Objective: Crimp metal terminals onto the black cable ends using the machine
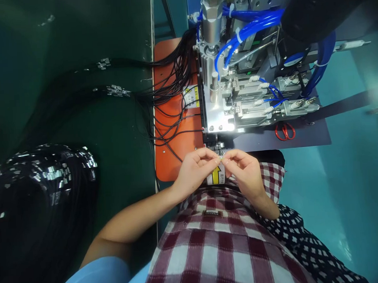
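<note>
Left hand [195, 173] and right hand [247, 172] pinch a tiny part [221, 158] in front of a pneumatic machine [249, 89].

Each grip is pinched closed on the tiny part, thumb to fingertip, just above a yellow-arrow label [215, 177]; its shape is too small to tell. The machine, draped with blue air tubes [260, 23], stands in the way ahead. Red-handled scissors [285, 132] lie beside it on a dark sheet [315, 137]. Black cables [176, 76] cross an orange board [168, 164] towards the dark green table [123, 162], which bears a cable coil [51, 176] with shiny ends. The table's edge runs along the board's left side; a checked apron [210, 258] bounds the near side; teal floor [343, 180] spreads rightward past the sheet's edge.
</note>
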Motion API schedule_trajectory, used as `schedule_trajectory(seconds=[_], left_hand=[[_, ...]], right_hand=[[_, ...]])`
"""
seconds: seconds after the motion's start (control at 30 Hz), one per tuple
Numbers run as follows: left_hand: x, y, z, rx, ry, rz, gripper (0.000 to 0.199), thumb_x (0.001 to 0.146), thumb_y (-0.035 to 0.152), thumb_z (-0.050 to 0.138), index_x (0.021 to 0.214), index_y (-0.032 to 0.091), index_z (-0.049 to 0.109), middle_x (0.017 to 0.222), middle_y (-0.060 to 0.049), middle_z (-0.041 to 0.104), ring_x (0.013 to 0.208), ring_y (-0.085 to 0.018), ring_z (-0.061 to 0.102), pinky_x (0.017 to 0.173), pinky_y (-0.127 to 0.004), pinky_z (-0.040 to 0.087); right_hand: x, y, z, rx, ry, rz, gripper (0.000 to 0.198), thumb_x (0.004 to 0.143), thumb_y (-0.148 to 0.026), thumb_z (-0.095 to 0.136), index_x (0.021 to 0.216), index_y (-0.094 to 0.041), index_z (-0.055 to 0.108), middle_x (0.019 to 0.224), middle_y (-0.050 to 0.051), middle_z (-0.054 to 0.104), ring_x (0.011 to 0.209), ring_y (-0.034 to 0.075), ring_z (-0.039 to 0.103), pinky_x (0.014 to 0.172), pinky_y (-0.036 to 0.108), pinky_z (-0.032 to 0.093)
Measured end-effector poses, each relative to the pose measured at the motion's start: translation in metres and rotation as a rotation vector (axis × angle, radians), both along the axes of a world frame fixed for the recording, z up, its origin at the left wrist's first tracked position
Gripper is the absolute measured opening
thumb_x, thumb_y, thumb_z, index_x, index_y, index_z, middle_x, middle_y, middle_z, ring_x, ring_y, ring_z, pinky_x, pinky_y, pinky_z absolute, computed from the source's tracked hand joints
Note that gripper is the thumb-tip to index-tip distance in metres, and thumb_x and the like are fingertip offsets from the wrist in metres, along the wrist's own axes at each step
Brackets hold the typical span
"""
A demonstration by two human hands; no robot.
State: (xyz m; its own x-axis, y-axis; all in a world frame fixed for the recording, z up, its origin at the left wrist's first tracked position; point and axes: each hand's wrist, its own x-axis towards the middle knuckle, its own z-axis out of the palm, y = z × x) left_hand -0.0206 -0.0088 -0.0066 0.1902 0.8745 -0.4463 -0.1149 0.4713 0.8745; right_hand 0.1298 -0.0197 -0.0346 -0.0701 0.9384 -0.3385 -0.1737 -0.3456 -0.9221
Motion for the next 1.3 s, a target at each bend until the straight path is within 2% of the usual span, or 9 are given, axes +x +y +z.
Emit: schedule_trajectory(seconds=[0.7,1.0,1.3], left_hand=[[0.0004,-0.0013,-0.0025,0.032,-0.017,0.013,0.026,0.076,0.037,0.074,0.075,0.013,0.063,0.055,0.006,0.05,0.046,-0.004,0.041,0.045,-0.016,0.034],[0.0013,-0.0019,0.0007,0.039,-0.01,0.013,0.028,0.077,0.037,0.075,0.074,0.013,0.062,0.054,0.006,0.048,0.046,-0.004,0.043,0.044,-0.015,0.035],[0.0011,-0.0023,-0.0038,0.051,-0.036,0.032,0.025,0.078,0.035,0.074,0.076,0.013,0.062,0.056,0.007,0.05,0.045,-0.003,0.042,0.045,-0.015,0.035]], right_hand=[[0.0001,-0.0007,-0.0025,0.014,0.047,-0.01,0.01,0.078,-0.027,0.074,0.077,-0.02,0.068,0.061,-0.004,0.06,0.049,0.009,0.052,0.048,0.022,0.04],[-0.0019,-0.0007,-0.0045,0.017,0.048,-0.02,0.009,0.078,-0.027,0.074,0.077,-0.02,0.068,0.059,-0.004,0.059,0.048,0.009,0.051,0.048,0.022,0.04],[-0.0049,0.0015,-0.0018,-0.014,0.07,-0.048,0.009,0.076,-0.025,0.074,0.075,-0.019,0.068,0.063,-0.003,0.06,0.048,0.008,0.049,0.047,0.021,0.04]])
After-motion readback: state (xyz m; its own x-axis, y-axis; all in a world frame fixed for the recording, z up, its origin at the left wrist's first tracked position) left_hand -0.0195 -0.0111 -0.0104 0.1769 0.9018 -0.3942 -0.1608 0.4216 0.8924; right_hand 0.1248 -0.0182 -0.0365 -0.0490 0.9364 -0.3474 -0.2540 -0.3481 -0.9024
